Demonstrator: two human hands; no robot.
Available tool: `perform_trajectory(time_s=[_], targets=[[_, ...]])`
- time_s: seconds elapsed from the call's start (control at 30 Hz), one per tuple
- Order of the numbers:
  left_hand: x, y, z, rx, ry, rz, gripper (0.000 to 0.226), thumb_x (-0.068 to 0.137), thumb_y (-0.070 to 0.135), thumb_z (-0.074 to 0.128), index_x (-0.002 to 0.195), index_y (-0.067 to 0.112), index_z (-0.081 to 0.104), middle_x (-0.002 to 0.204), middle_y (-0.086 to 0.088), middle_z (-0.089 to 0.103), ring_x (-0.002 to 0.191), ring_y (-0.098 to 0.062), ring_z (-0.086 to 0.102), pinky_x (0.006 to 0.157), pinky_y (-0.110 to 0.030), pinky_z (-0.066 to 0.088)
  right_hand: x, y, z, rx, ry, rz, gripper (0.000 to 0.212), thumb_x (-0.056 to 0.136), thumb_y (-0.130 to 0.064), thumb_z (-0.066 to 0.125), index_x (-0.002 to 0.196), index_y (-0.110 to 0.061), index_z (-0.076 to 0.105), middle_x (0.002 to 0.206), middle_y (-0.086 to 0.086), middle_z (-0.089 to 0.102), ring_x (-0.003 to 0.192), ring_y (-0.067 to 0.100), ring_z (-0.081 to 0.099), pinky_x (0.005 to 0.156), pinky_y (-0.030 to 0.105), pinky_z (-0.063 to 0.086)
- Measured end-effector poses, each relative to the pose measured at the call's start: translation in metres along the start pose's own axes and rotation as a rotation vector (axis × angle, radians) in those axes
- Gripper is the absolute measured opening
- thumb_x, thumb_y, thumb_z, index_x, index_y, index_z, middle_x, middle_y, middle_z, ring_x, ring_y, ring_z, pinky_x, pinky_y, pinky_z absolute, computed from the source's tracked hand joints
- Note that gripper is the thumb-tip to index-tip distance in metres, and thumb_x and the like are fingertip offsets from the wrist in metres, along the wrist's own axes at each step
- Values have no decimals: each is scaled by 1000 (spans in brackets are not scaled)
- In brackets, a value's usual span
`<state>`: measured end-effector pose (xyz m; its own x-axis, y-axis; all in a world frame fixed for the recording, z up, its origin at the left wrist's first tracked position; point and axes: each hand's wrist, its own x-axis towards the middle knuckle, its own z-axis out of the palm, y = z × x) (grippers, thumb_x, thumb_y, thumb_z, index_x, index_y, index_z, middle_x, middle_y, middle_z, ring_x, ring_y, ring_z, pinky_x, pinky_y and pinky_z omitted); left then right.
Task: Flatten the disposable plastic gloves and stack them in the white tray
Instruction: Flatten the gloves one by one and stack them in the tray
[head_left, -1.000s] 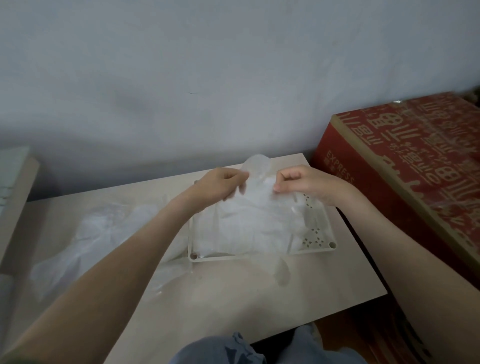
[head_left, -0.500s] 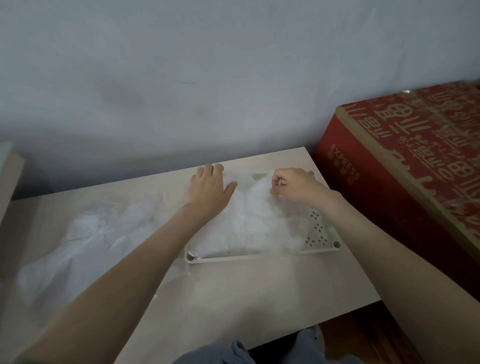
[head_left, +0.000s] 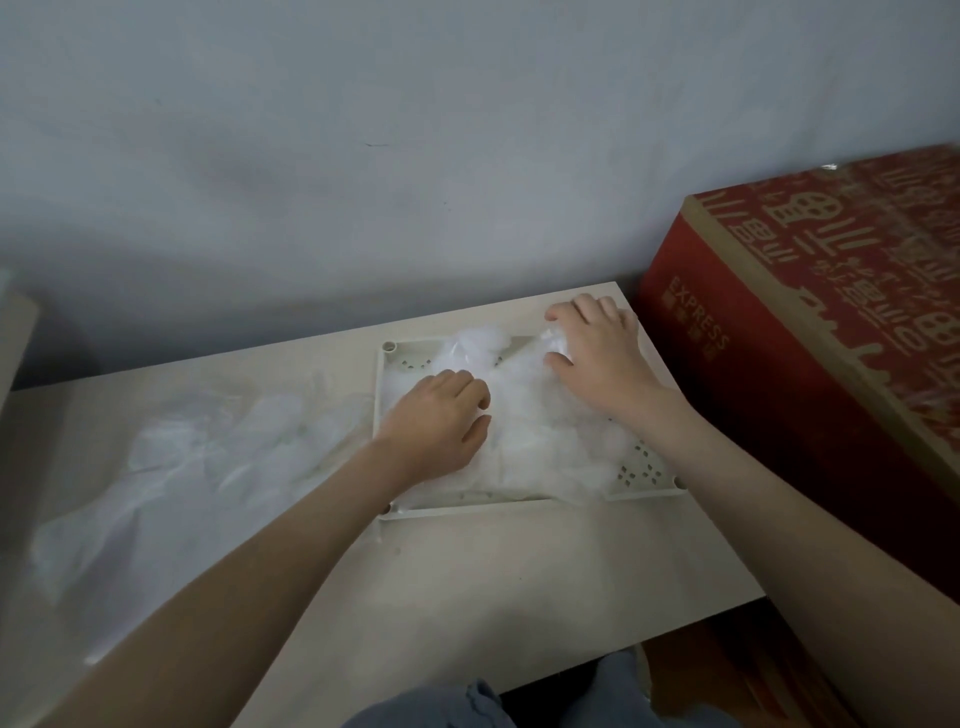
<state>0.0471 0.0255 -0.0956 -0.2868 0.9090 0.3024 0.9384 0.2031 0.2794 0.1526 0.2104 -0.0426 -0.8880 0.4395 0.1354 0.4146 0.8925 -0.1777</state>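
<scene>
A white perforated tray (head_left: 647, 474) lies on the pale table, holding a stack of translucent plastic gloves (head_left: 540, 447). My left hand (head_left: 441, 421) rests on the stack's left half, with its bent fingers and thumb pinching the top glove. On the stack's far right corner my right hand (head_left: 597, 353) presses palm down, fingers spread, and a puff of plastic bulges beside its thumb. Loose crumpled gloves (head_left: 208, 467) lie in a pile on the table to the left of the tray.
A large red cardboard box (head_left: 810, 322) stands right against the table's right side. A grey wall runs behind the table. A pale object edge (head_left: 15, 332) shows at far left. My knees in blue fabric (head_left: 467, 706) are below the front edge.
Both hands came down from holding a glove in the air to the stack in the tray. The right hand slid toward the far right corner and flattened; the left moved inward onto the stack.
</scene>
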Motion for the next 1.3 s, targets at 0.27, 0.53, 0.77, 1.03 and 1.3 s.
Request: perform_trajectory(time_s=[0.27, 0.53, 0.77, 1.03, 1.3], targets=[[-8, -5, 8, 94, -238, -110, 59, 88, 45, 36, 127, 4, 52, 140, -18, 46, 127, -34, 45, 105, -46, 37, -57, -52, -8, 210, -483, -173, 47, 90, -40, 59, 126, -12, 48, 125, 3, 50, 116, 23, 43, 98, 35, 34], [-4, -10, 16, 179, -410, -168, 90, 73, 65, -10, 151, 20, -9, 154, -2, -24, 146, -21, -16, 116, -40, -11, -67, -28, -12, 247, -692, -227, 44, 102, -21, 38, 145, -31, 39, 144, -5, 48, 130, 14, 42, 101, 20, 32], [-1, -6, 16, 192, -408, -241, 97, 68, 70, -16, 152, 21, -11, 159, -5, -18, 146, -20, -15, 116, -40, -9, -61, -18, -35, 192, -588, -234, 39, 104, -18, 36, 136, -34, 51, 130, -12, 60, 99, 6, 53, 90, 23, 40], [2, -1, 8, 264, -337, -241, 88, 86, 73, 26, 153, 22, -4, 160, -2, -15, 147, -21, -7, 117, -45, -6, -65, -14, -37, 168, -796, -114, 29, 90, -51, 52, 95, -28, 70, 100, -14, 65, 98, 6, 56, 91, 35, 47], [14, 4, 4, 325, -239, -130, 76, 86, 54, 40, 150, 16, 24, 160, -8, 11, 144, -26, 20, 115, -44, 10, -57, -55, -1, 109, -217, -118, 31, 99, -20, 38, 120, -5, 56, 123, 12, 56, 117, 28, 48, 101, 39, 37]])
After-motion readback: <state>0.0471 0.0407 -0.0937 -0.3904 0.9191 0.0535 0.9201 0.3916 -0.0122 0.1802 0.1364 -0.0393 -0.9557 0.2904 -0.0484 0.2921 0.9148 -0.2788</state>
